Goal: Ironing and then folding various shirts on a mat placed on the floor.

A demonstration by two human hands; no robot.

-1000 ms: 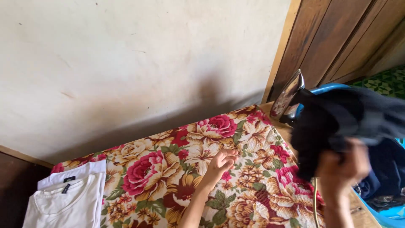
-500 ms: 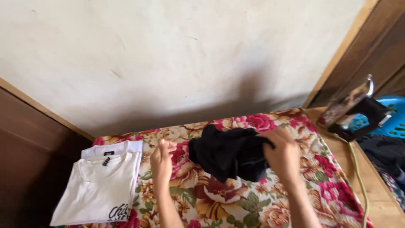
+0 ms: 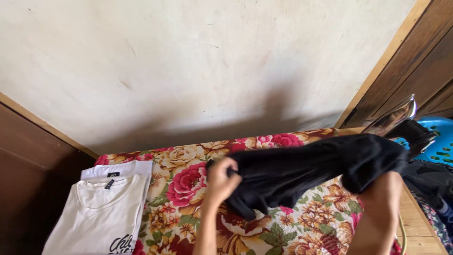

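Now black garment (image 3: 306,167) stretched between left hand (image 3: 221,182), right hand (image 3: 380,196).

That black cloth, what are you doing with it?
A person is holding a black garment up with both hands, stretched out above a table covered in a flowered cloth. The left hand grips one end and the right hand grips the other, so the garment hangs between them, clear of the table. Folded white shirts lie stacked at the left end of the table. An iron stands upright at the right end, next to a blue basket with more dark clothes.
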